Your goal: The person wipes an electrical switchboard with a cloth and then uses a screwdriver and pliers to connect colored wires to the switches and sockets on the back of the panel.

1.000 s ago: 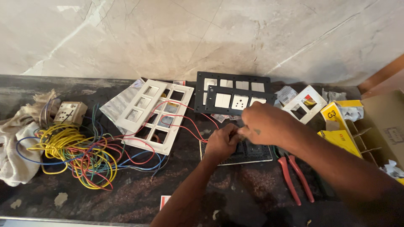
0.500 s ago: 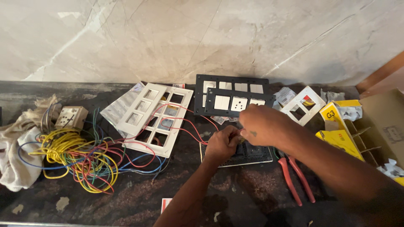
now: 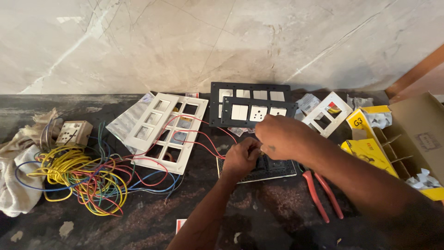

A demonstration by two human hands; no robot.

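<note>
My left hand (image 3: 240, 159) is curled over the left part of a black switch plate (image 3: 277, 170) lying flat on the dark stone counter (image 3: 138, 217), and it grips that plate. My right hand (image 3: 282, 136) reaches in from the right and bends down over the same plate, its fingertips meeting my left hand. What those fingertips pinch is hidden. Thin red wires (image 3: 203, 146) run from a white multi-slot frame (image 3: 171, 132) toward my hands.
Two black plates with white switches (image 3: 252, 111) lie behind my hands. Red-handled pliers (image 3: 321, 196) lie to the right, next to a yellow carton (image 3: 370, 153) and a cardboard box (image 3: 421, 139). On the left lie a tangle of coloured wires (image 3: 78, 178), a beige socket (image 3: 74, 132) and a cloth (image 3: 16, 185).
Both hands stay on the black switch plate with only small finger shifts. The camera has drifted slightly.
</note>
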